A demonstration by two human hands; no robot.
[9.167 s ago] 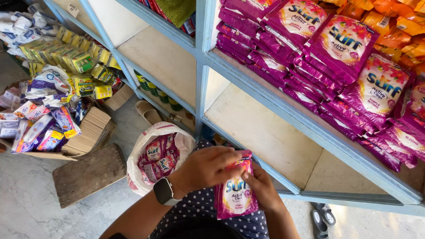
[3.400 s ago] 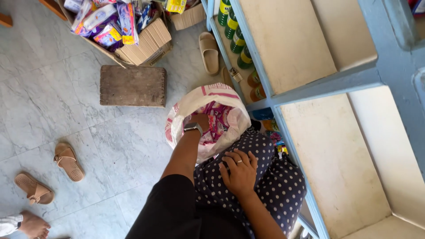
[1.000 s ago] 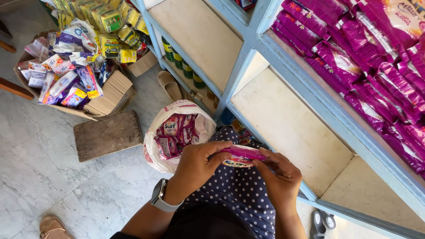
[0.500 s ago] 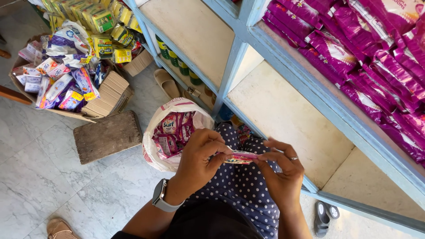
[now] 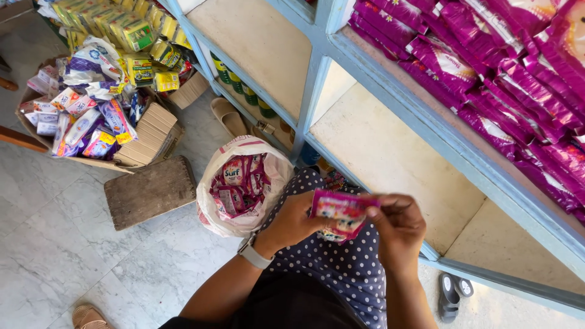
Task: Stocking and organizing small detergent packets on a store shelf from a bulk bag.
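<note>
Both of your hands are closed on one small pink sachet [image 5: 342, 210], held flat above your lap: your left hand [image 5: 291, 220] pinches its near end and your right hand [image 5: 399, 226] takes the far end between thumb and fingertips. This grip is firm on both sides, with neither hand free. To handle it well, I would keep the pinch on the edges so the filled middle is not squeezed, and hold the sachet level so that it does not fold.

The sachet is glossy pink-magenta with a pale printed patch, thin and soft, and slightly bent between your two hands.

Just under the grip lies your dark dotted skirt [image 5: 341, 268]. To the left of the grip and a little beyond it stands an open white sack [image 5: 210, 210] full of the same pink sachets. Past the grip, ahead of your right hand, is a bare shelf [image 5: 390, 158] in the pale blue rack. Above it, further still, a higher shelf carries tight rows of larger magenta packets [image 5: 499, 67]. Far left, a cardboard box [image 5: 152, 131] holds mixed small packets.
</note>
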